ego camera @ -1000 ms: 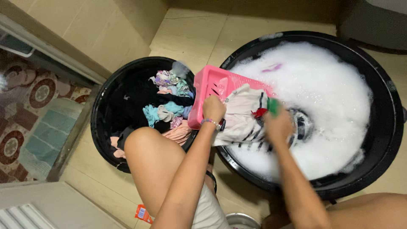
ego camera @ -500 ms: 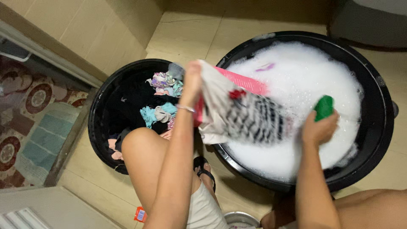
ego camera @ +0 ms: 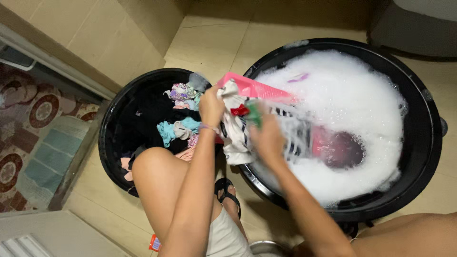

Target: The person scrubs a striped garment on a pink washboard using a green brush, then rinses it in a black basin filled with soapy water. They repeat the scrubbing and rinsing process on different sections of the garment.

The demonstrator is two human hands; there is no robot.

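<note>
My left hand (ego camera: 211, 105) grips the top of a wet white garment with dark stripes and a red patch (ego camera: 236, 131), pressed against a pink washboard (ego camera: 257, 88) that leans on the rim of a large black tub (ego camera: 419, 157) full of white suds. My right hand (ego camera: 267, 135) holds a green scrubbing brush (ego camera: 253, 114) against the garment; hand and brush are blurred by motion. Foam covers the garment's lower part.
A smaller black tub (ego camera: 112, 138) at the left holds several coloured clothes (ego camera: 183, 126). My bare knees, a dark sandal (ego camera: 227, 190), an orange packet (ego camera: 154, 242) and a metal rim (ego camera: 266, 247) are at the bottom. A doorway with a patterned floor and mat (ego camera: 45, 152) lies at the left.
The garment, lifted off the board half a second ago, lies on the pink washboard again. My right hand has come back from the suds with the brush onto the cloth.
</note>
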